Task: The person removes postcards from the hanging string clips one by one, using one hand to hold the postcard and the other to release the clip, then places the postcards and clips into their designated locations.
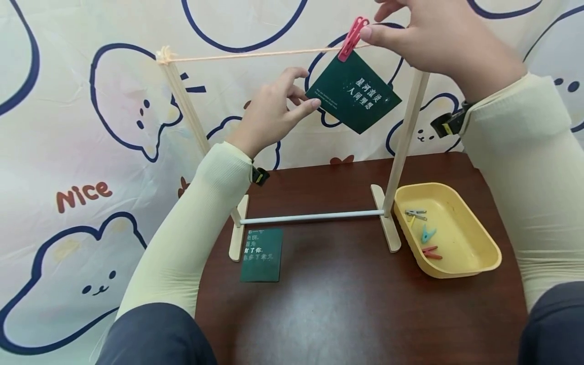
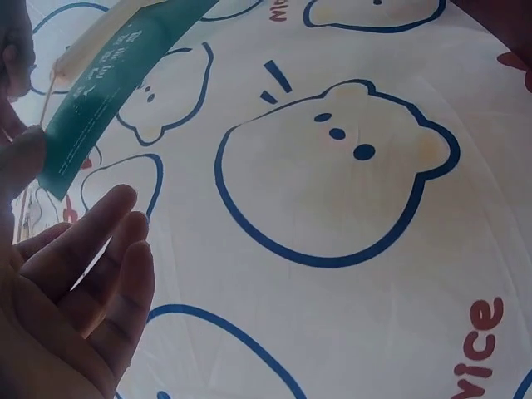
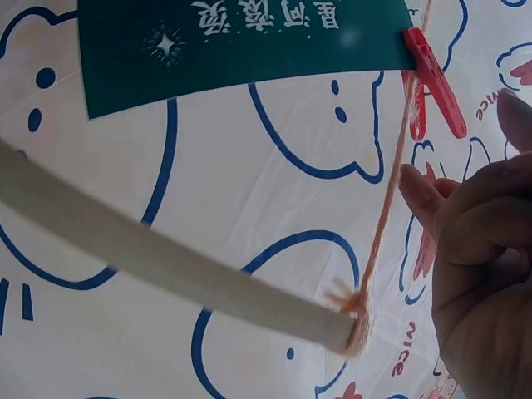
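A dark green card (image 1: 347, 94) with white Chinese writing hangs by one corner, tilted like a diamond, from a string (image 1: 255, 53). A red clothespin (image 1: 352, 39) clamps that corner to the string. My right hand (image 1: 440, 43) is just right of the clothespin; in the right wrist view the clothespin (image 3: 436, 79) stands apart from the thumb and loosely bent fingers. At the card's left corner is my left hand (image 1: 276, 109), fingers spread and loose. The left wrist view has the thumb by the card's corner (image 2: 62, 179); whether they touch is unclear.
Wooden posts (image 1: 406, 137) with flat feet and a white crossbar (image 1: 310, 217) carry the string. A second green card (image 1: 262, 256) lies on the brown table (image 1: 328, 304). On the right, a yellow tray (image 1: 461, 238) holds several small clothespins. A patterned cloth hangs behind.
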